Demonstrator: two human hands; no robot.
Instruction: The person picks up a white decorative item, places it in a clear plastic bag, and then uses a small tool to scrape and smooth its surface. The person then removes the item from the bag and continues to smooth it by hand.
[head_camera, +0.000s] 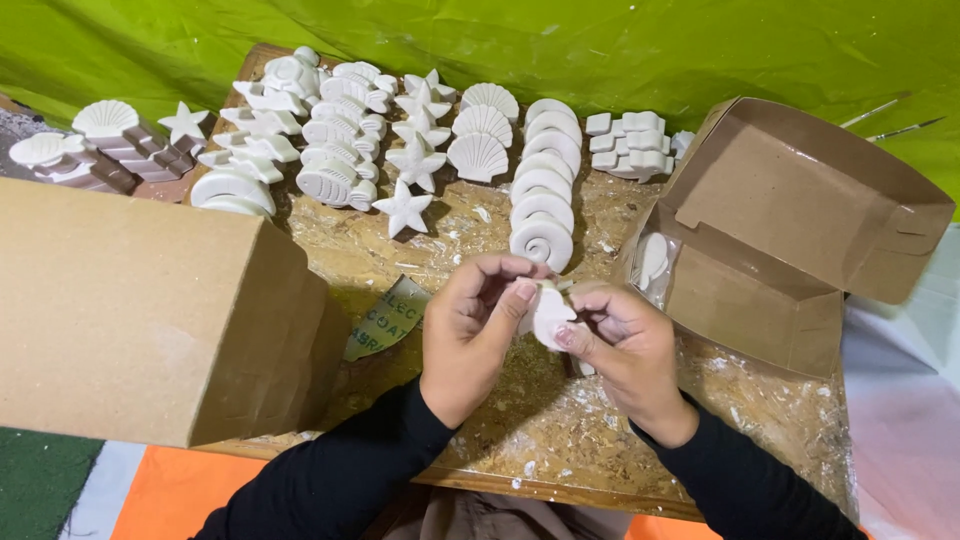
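My left hand (470, 330) and my right hand (625, 350) meet over the middle of a wooden board (600, 420). Together they pinch one small white plaster piece (548, 315), mostly hidden by fingers. Just beyond my hands lies a column of white spiral shell casts (542, 190). Rows of white starfish casts (415, 160) and fan shell casts (482, 135) fill the far part of the board.
A closed brown cardboard box (130, 310) stands at the left. An open cardboard box (790, 230) with a bagged white piece (652, 262) sits at the right. Small white blocks (630, 145) and more casts (110, 150) lie at the back on green cloth (600, 40).
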